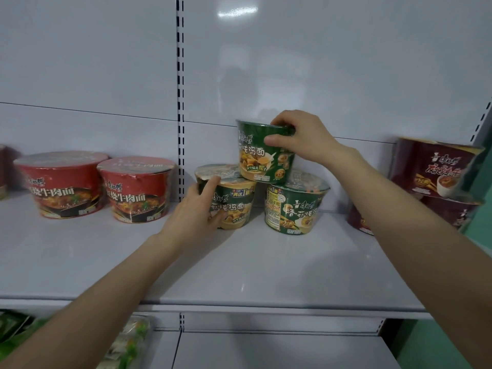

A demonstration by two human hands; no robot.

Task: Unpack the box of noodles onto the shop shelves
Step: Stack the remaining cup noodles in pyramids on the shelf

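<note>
Item under handling: top green bowl [262, 153] of noodles, film-wrapped, sitting on the lids of the two bowls below and bridging the gap between them.
Lower tier: lower-left green bowl [234, 206] and lower-right green bowl [292, 209], both upright on the shelf [239, 267], near each other but apart.
Handling judgement: likely light, with thin walls that give under a squeeze. The glossy film looks slippery. The paper lids underneath are a soft, uneven seat.
Best hold: at the stiff rim, or low round the tapered wall, not on the lid centre.
Right hand [300, 137]: narrow grip on the top green bowl, fingers curled over the rim edge, thumb pressed on the side wall.
Left hand [194, 211]: wrapped round the side of the lower-left green bowl, thumb up at its lid edge, apparently steadying it.
Risk: the top bowl leans slightly and may slide off if released before it bears evenly on both lids.
Neighbouring stock: two red bowls [64, 185] to the left, maroon bowls [434, 169] stacked to the right.
Supply box: not in view.
</note>
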